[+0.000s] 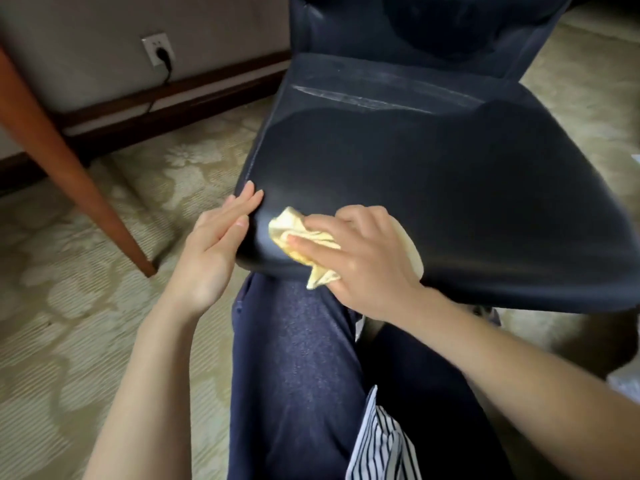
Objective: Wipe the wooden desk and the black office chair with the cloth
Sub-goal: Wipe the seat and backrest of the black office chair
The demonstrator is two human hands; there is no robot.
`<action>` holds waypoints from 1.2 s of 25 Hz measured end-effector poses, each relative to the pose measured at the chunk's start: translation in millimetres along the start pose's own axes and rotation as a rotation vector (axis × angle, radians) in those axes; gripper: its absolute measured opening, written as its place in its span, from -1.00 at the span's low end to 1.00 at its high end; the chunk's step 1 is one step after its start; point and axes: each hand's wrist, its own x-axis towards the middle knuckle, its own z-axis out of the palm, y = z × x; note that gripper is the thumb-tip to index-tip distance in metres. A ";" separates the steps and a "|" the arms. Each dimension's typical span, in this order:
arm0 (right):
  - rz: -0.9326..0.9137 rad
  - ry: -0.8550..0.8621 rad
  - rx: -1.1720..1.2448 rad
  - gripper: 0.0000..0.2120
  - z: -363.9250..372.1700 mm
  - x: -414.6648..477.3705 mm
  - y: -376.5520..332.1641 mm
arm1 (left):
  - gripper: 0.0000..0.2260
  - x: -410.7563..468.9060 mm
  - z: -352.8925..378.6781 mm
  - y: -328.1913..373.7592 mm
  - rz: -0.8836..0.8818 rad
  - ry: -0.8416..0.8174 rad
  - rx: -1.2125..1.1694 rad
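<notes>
Black office chair (433, 188): fills centre and upper right of the frame, pale streaks on the seat near the backrest.
Yellow cloth (301, 237): crumpled, on the seat's front edge, lower centre.
Right hand (360, 258): on the cloth, fingers curled over it, thumb laid across it.
Left hand (214, 251): fingers straight and together, flat against the seat's left front corner, holding nothing.
Wooden desk leg (69, 161): slanting, left of frame, on patterned carpet (104, 306).
Wall socket (157, 48): upper left, black plug inserted.
</notes>
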 end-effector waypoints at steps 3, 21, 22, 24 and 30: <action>-0.454 -0.159 -0.052 -0.70 6.8 28.9 6.2 | -0.65 3.8 -6.0 -2.2 -0.005 -0.016 0.003; -1.069 -0.458 -0.466 -0.73 -28.6 -40.8 57.2 | -0.68 16.2 -5.6 -11.0 0.037 0.095 0.137; -1.081 -0.457 -0.446 -0.69 -33.1 -41.8 61.3 | -0.68 16.9 -6.2 -11.1 0.032 0.088 0.126; -1.161 -0.465 -0.415 -0.61 -34.7 -34.7 62.2 | -0.68 19.0 -9.1 -11.9 0.020 0.067 0.106; -1.170 -0.470 -0.349 -0.64 7.0 22.6 20.6 | -0.70 23.7 -21.0 -3.9 -0.064 -0.018 -0.001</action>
